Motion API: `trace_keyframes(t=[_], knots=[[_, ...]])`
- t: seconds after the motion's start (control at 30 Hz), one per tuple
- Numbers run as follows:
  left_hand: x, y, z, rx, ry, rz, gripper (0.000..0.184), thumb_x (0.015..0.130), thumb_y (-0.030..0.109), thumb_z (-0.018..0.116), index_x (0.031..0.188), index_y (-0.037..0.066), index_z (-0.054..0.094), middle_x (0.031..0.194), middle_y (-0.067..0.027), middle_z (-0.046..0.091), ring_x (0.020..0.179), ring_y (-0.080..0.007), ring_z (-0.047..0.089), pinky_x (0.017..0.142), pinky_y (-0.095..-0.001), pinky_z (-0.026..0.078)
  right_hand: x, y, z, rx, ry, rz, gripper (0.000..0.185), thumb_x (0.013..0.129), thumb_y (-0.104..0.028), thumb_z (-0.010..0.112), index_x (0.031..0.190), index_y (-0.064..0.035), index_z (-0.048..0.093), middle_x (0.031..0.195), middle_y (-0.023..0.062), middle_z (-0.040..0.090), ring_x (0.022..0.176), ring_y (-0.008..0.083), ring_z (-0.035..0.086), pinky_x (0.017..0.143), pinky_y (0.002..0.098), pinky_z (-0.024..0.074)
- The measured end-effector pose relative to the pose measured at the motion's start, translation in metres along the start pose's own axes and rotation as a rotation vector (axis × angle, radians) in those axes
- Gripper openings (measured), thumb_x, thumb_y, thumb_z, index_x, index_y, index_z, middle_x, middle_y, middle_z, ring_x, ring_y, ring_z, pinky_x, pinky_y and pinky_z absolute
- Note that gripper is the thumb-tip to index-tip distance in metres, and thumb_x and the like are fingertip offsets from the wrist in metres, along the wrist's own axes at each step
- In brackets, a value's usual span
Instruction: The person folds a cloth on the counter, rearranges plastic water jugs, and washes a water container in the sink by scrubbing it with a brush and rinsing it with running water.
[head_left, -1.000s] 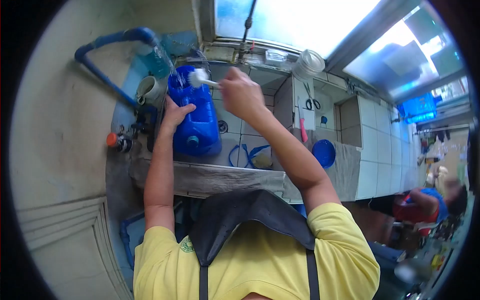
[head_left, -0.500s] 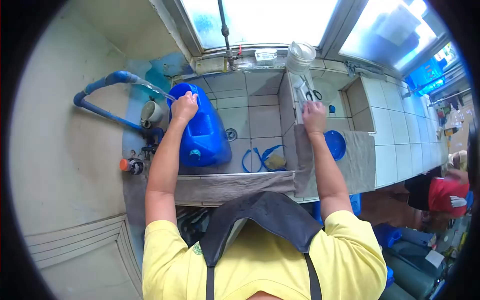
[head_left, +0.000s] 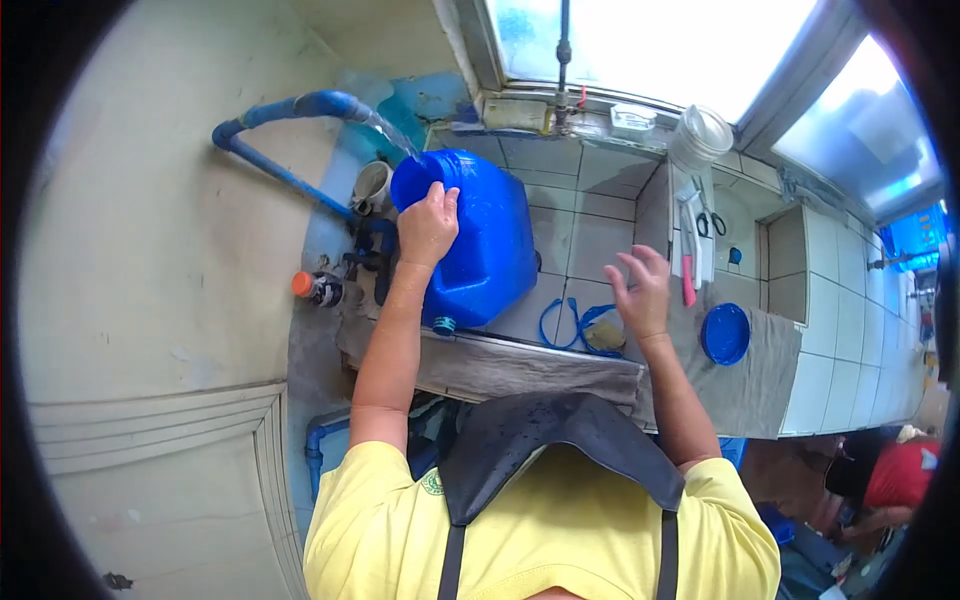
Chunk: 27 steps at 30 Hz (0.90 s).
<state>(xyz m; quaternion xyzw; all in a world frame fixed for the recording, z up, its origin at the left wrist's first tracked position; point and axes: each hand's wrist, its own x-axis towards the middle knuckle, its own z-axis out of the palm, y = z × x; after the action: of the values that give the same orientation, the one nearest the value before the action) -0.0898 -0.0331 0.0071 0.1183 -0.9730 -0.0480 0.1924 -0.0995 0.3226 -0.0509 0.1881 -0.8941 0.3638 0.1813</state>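
Observation:
My left hand (head_left: 428, 228) is closed on the rim of a large blue plastic jerrycan (head_left: 485, 245), near its wide cut mouth. The jerrycan leans in the tiled sink, with a small teal cap (head_left: 444, 325) low at its front. Water streams from a blue pipe (head_left: 325, 104) into the mouth. My right hand (head_left: 640, 290) hovers over the sink's right side with fingers spread and holds nothing. Close to it, a pink-handled knife (head_left: 688, 278) and black-handled scissors (head_left: 710, 218) lie on the ledge. Blue straps (head_left: 572, 325) and a yellowish sponge-like pad (head_left: 604, 332) are below the hand.
A round blue lid (head_left: 725, 334) rests on a grey cloth (head_left: 755, 370) right of the sink. A white bucket (head_left: 700, 135) stands by the window. At left are a bottle with an orange cap (head_left: 303, 284) and a white mug (head_left: 372, 186). A person in red (head_left: 900, 475) is at far right.
My right hand has lifted off the ledge and moved left over the sink, uncovering the pink-handled knife. The view has swung left. My left hand keeps its hold on the jerrycan.

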Motion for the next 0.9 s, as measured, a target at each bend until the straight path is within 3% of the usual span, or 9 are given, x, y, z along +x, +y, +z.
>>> trace_keyframes(t=[0.1, 0.33, 0.5, 0.53, 0.57, 0.63, 0.7, 0.83, 0.9], knots=[[0.010, 0.007, 0.010, -0.011, -0.004, 0.045, 0.035, 0.105, 0.037, 0.046, 0.089, 0.008, 0.055, 0.069, -0.0187, 0.068, 0.061, -0.0434, 0.064, 0.055, -0.0507, 0.048, -0.008, -0.018, -0.003, 0.316, -0.242, 0.110, 0.028, 0.088, -0.022, 0.075, 0.108, -0.0025, 0.072, 0.115, 0.0113, 0.065, 0.108, 0.0256, 0.059, 0.096, 0.0350, 0.0469], [0.015, 0.075, -0.008, -0.102, -0.025, 0.468, 0.026, 0.100, 0.029, 0.055, 0.085, 0.008, 0.057, 0.059, -0.0124, 0.062, 0.052, -0.0356, 0.060, 0.054, -0.0450, 0.048, -0.037, -0.002, 0.019, 0.991, -0.775, 1.024, 0.088, 0.094, -0.080, 0.033, 0.126, -0.0042, 0.066, 0.107, 0.0119, 0.067, 0.098, 0.0225, 0.060, 0.092, 0.0329, 0.0449], [0.013, 0.095, -0.142, -0.161, 0.170, 0.555, 0.020, 0.095, 0.020, 0.064, 0.082, 0.007, 0.057, 0.064, -0.0114, 0.059, 0.054, -0.0311, 0.055, 0.053, -0.0419, 0.044, 0.027, 0.071, 0.025, 0.997, -0.552, 0.899, 0.088, 0.093, -0.083, 0.029, 0.132, -0.0095, 0.061, 0.107, 0.0108, 0.063, 0.093, 0.0170, 0.057, 0.084, 0.0300, 0.0415], [0.009, 0.083, -0.166, -0.360, 0.232, 0.537, 0.012, 0.094, 0.015, 0.063, 0.086, 0.005, 0.060, 0.067, -0.0103, 0.058, 0.055, -0.0300, 0.051, 0.052, -0.0412, 0.042, 0.059, 0.069, 0.011, 0.983, -0.352, 0.766, 0.102, 0.089, -0.088, 0.028, 0.131, 0.0006, 0.057, 0.112, 0.0163, 0.066, 0.098, 0.0271, 0.065, 0.084, 0.0375, 0.0518], [0.003, 0.055, -0.173, -0.212, 0.456, 0.655, 0.019, 0.098, 0.020, 0.060, 0.098, 0.002, 0.063, 0.078, -0.0127, 0.064, 0.058, -0.0297, 0.053, 0.054, -0.0374, 0.044, 0.095, 0.030, -0.011, 1.034, 0.044, 0.578, 0.094, 0.090, -0.086, 0.031, 0.115, -0.0007, 0.062, 0.090, 0.0086, 0.062, 0.079, 0.0177, 0.061, 0.073, 0.0365, 0.0528], [-0.031, 0.036, -0.184, -0.568, 0.585, 0.349, 0.036, 0.101, 0.032, 0.057, 0.112, -0.002, 0.062, 0.100, -0.0178, 0.068, 0.069, -0.0317, 0.062, 0.063, -0.0348, 0.051, 0.138, -0.003, -0.092, 0.878, 0.040, 0.550, 0.082, 0.094, -0.080, 0.036, 0.102, -0.0022, 0.062, 0.079, 0.0045, 0.056, 0.073, 0.0129, 0.056, 0.069, 0.0350, 0.0513], [-0.041, 0.023, -0.153, -1.103, 0.530, 0.421, 0.048, 0.102, 0.039, 0.052, 0.120, -0.005, 0.060, 0.114, -0.0212, 0.068, 0.084, -0.0322, 0.067, 0.072, -0.0337, 0.055, 0.156, 0.008, -0.107, 0.951, 0.153, 0.344, 0.065, 0.102, -0.065, 0.040, 0.101, -0.0036, 0.059, 0.077, 0.0027, 0.056, 0.068, 0.0094, 0.052, 0.062, 0.0291, 0.0463], [-0.077, -0.053, -0.063, -0.586, 0.359, 0.524, 0.052, 0.104, 0.041, 0.051, 0.138, 0.002, 0.051, 0.127, -0.0179, 0.064, 0.095, -0.0287, 0.067, 0.085, -0.0376, 0.055, 0.094, 0.072, -0.012, 0.998, 0.314, 0.301, 0.061, 0.105, -0.061, 0.038, 0.113, -0.0041, 0.058, 0.085, 0.0032, 0.061, 0.070, 0.0109, 0.053, 0.062, 0.0280, 0.0454], [-0.032, 0.023, -0.113, -0.599, 0.155, 0.558, 0.039, 0.102, 0.027, 0.052, 0.128, 0.000, 0.059, 0.112, -0.0171, 0.068, 0.084, -0.0266, 0.063, 0.078, -0.0359, 0.051, 0.056, 0.047, 0.016, 1.112, 0.323, 0.585, 0.072, 0.102, -0.065, 0.040, 0.133, -0.0009, 0.052, 0.110, 0.0137, 0.066, 0.091, 0.0198, 0.063, 0.080, 0.0332, 0.0523]])
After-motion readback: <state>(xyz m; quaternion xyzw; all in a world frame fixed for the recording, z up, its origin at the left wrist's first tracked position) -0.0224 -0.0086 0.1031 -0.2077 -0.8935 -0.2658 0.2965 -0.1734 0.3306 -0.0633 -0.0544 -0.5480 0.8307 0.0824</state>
